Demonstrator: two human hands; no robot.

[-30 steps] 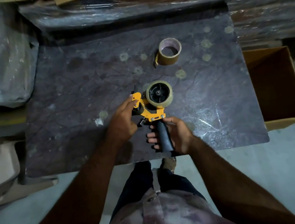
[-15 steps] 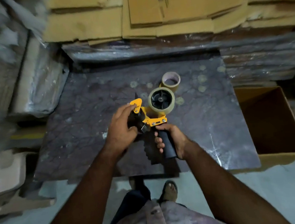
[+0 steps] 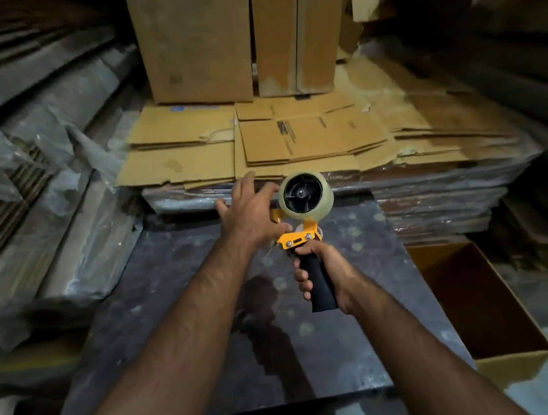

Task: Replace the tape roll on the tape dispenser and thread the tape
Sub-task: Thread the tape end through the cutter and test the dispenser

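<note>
An orange tape dispenser (image 3: 295, 237) with a black handle is held up in the air over the dark table (image 3: 183, 322). A clear tape roll (image 3: 325, 197) sits on its black hub. My right hand (image 3: 323, 270) is wrapped around the black handle. My left hand (image 3: 247, 212) is at the dispenser's front left, fingers spread, palm against the orange frame; whether it grips anything is hidden. The old brown roll that lay on the table is hidden behind the dispenser.
An open cardboard box (image 3: 478, 306) stands on the floor at the right of the table. Flattened cartons (image 3: 258, 143) lie on a wrapped pallet behind the table, with upright boxes (image 3: 230, 33) beyond. Plastic-wrapped stacks (image 3: 68, 205) crowd the left side.
The dispenser has been lifted up and away from the table. My view has tilted up toward the cartons. My left hand's fingers have opened out from the front of the dispenser.
</note>
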